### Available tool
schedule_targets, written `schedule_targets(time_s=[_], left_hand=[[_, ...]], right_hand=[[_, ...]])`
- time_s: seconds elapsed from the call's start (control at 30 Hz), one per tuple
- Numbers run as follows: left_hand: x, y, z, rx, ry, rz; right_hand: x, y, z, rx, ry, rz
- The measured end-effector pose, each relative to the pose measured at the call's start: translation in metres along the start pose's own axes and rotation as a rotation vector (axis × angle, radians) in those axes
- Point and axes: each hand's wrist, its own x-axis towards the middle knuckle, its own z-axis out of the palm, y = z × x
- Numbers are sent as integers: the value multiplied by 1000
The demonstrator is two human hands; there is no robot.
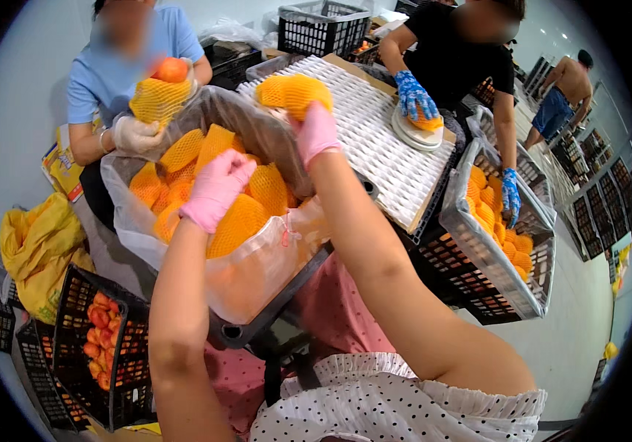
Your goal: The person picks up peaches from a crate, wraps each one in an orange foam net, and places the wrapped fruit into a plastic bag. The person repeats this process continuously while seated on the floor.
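Note:
My right hand (pixel 317 132), in a pink glove, grips a fruit in a yellow foam net (pixel 296 93) above the near left corner of a white moulded tray (pixel 374 130). My left hand (pixel 219 188), also pink-gloved, hovers over a crate lined with clear plastic (pixel 263 295). Its fingers are drawn together, and whether anything is pinched between them cannot be seen. Yellow foam nets (pixel 238 226) fill the crate beneath it, some apparently around orange fruit. A small red tie hangs on the liner's near edge.
Across the crate, a person in white gloves (pixel 136 134) holds a netted peach-like fruit (pixel 171 70). Another person's blue glove (pixel 415 95) rests on netted fruit over a round white scale (pixel 421 142). A lined crate (pixel 548 265) stands right. Black crates with red fruit (pixel 103 331) stand lower left.

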Motion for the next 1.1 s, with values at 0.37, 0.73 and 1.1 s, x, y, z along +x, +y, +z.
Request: schedule_targets(time_s=[0.37, 0.73, 1.1], left_hand=[[-28, 0, 26, 901, -798, 80], [-34, -6, 57, 1169, -918, 132], [-21, -9, 111, 1094, -1033, 249]], right_hand=[[-51, -39, 47, -427, -580, 148], [-61, 27, 37, -1436, -1704, 435], [-57, 23, 40, -1493, -1507, 400]])
